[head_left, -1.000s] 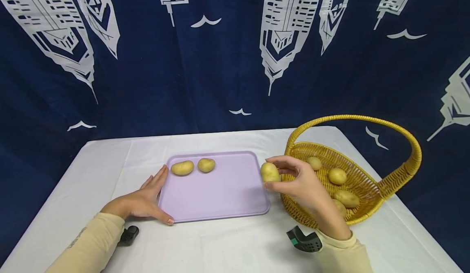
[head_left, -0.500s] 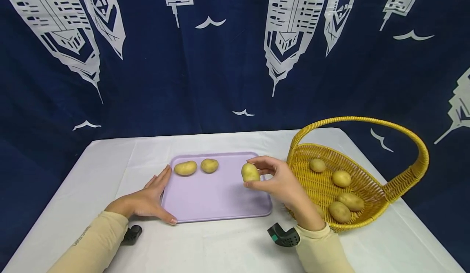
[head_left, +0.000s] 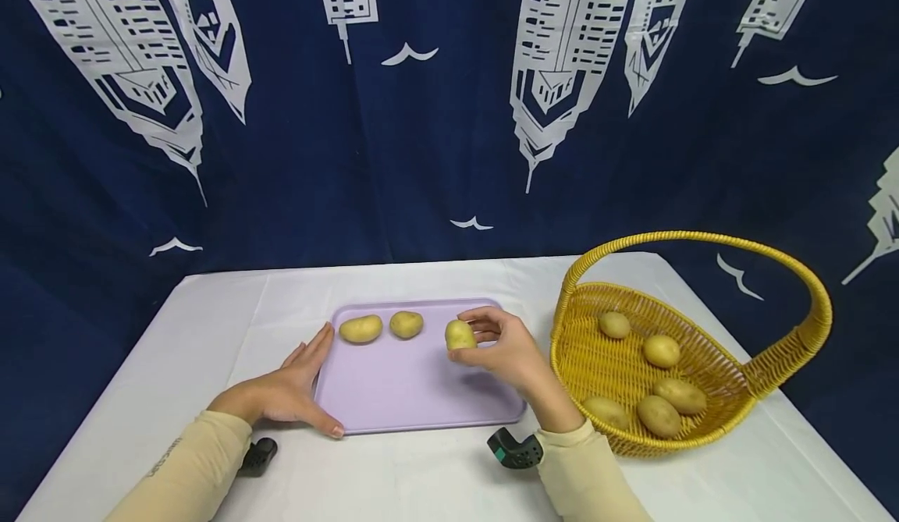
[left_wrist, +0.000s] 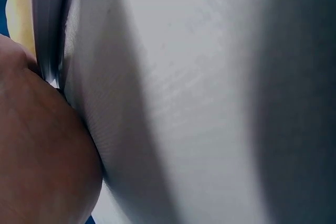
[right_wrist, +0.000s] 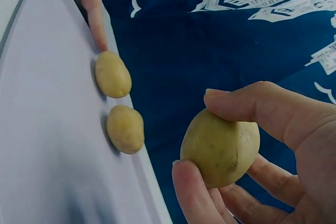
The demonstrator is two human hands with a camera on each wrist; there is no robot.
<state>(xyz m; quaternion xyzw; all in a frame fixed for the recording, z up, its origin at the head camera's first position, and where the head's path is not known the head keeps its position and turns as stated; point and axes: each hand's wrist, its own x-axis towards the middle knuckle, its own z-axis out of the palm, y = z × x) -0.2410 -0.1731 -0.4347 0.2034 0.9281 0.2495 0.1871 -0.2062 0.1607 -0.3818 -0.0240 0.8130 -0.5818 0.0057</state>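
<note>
Right hand (head_left: 509,354) grip pinches potato (head_left: 460,335) w/ thumb + fingers, just above lilac tray (head_left: 421,393), right of 2 potatoes (head_left: 382,327) on it. Left hand (head_left: 284,393) flat, fingers straight, against tray's left edge.

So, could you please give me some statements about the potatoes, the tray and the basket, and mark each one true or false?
1. The right hand holds a potato above the tray. True.
2. Four potatoes lie on the tray. False: two potatoes lie there, side by side near the far edge.
3. The left hand rests against the tray's left edge, fingers straight. True.
4. The basket is empty. False: five potatoes lie in it.
5. The basket stands left of the tray. False: it stands to the right.
</note>
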